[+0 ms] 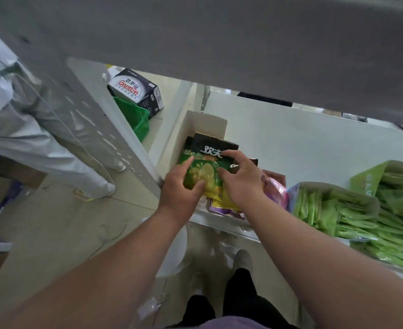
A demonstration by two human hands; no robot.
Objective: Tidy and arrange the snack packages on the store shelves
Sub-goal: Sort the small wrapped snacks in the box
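Both hands (181, 186) (241, 179) grip upright green packet (200, 172).

Head view, steeply downward, close over white shelf (314, 148).

arms (115, 264) bare (no sleeves) | trousers (241, 302) black | shoe (242, 259) grey

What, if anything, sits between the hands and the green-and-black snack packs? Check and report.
Nothing visible. The left hand and the right hand are both already on the green-and-black snack packs, with fingers curled round their edges. The packs stand in an open cardboard box on the white shelf.
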